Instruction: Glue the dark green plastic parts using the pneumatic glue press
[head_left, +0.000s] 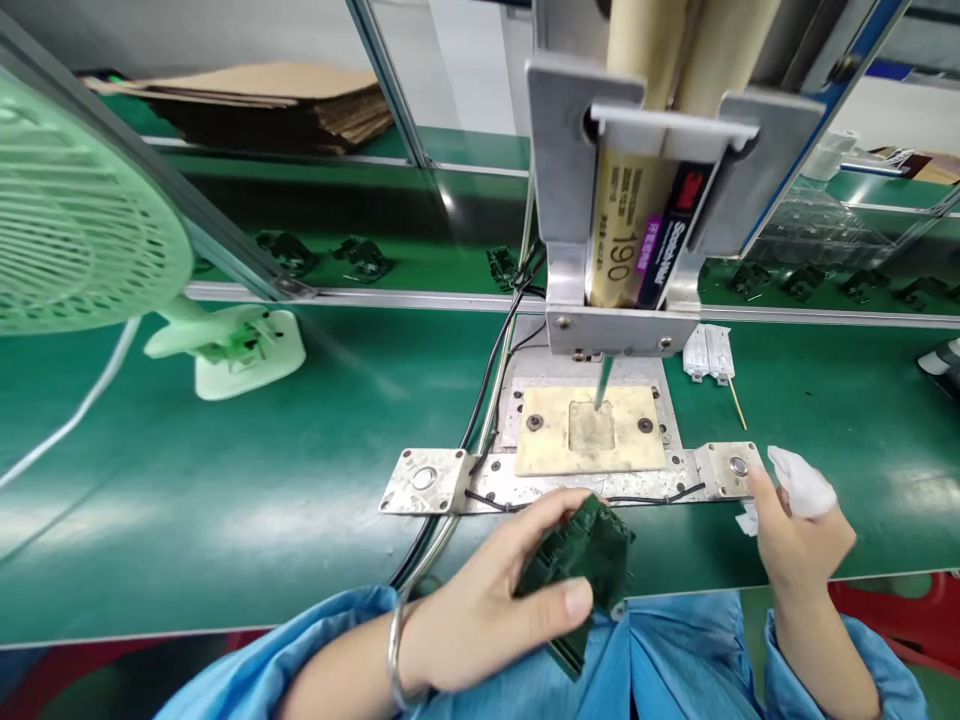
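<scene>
My left hand (502,600) grips a dark green molded plastic part (589,555) between thumb and fingers, in front of the bench fixture. Bunched in my right hand (802,540) is a white wipe (802,482), and my thumb or finger reaches the edge of the right push-button plate (724,462). Between the hands and the machine lies a cream fixture block (547,440) with a shallow square recess. A thin dispensing nozzle (604,380) points down over that recess from the holder with a glue cartridge (626,235).
A second push-button plate (424,480) sits left of the fixture, with cables running past it. A green fan (247,350) stands at the left. Two white parts and a wooden stick (739,405) lie at the right. Several dark parts (364,258) line the rear belt; cardboard sheets (277,85) lie behind.
</scene>
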